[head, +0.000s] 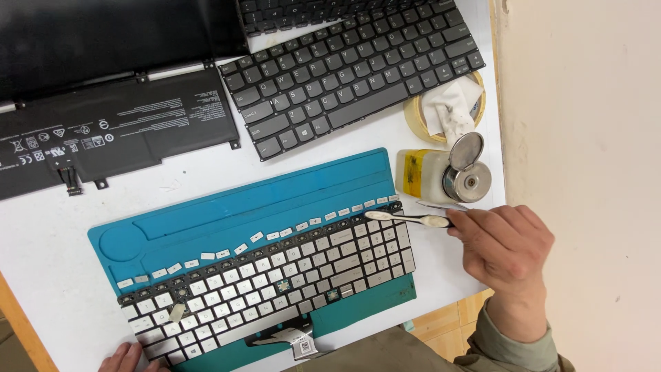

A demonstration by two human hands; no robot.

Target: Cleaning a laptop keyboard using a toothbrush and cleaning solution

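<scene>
A silver-white laptop keyboard (275, 275) lies on a blue work mat (241, 200). Its top row of keys is off, and several loose small keycaps (261, 235) lie in a line along its upper edge. My right hand (506, 244) grips a white toothbrush (406, 219), whose head rests at the keyboard's upper right corner. My left hand (127, 358) shows only its fingertips at the bottom edge, pressing on the keyboard's lower left corner. A flat ribbon cable (296, 341) sticks out from the keyboard's near edge.
A dark grey keyboard (351, 76) lies behind the mat, a black laptop battery (110, 131) to its left. A liquid dispenser bottle with a metal flip lid (447, 176) stands beside a tape roll holding a soiled cloth (447, 107). The table's right edge meets a wall.
</scene>
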